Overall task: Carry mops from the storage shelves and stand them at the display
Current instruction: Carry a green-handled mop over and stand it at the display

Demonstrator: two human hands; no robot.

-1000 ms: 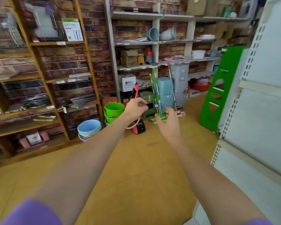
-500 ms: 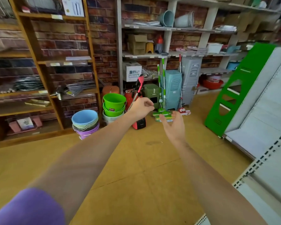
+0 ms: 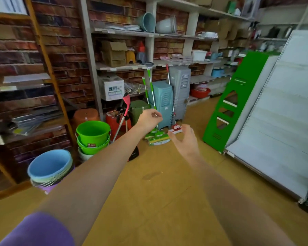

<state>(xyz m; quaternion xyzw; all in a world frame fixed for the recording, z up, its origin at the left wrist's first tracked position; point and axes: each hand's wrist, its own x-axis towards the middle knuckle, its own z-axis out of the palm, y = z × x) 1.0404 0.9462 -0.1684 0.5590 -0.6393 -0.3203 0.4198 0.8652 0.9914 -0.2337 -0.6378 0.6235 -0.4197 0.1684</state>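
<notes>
Two green mops lean upright against a teal plastic drawer unit by the storage shelves, with their flat heads on the floor. To their right stands a red mop with its head on the floor. Both my arms stretch towards them and fall short of them. My left hand has its fingers curled and holds nothing; it overlaps the green poles in the picture. Lower down, my right hand has spread, relaxed fingers and holds nothing.
Stacked green buckets and blue buckets stand on the floor at the left. A pink-handled tool leans by a red stool. A green panel and white shelf panels lean at the right. Grey drawers stand behind the red mop.
I have come closer to the shelves and the mops look larger. Both arms stay stretched forward. The right hand has turned and dropped slightly.
</notes>
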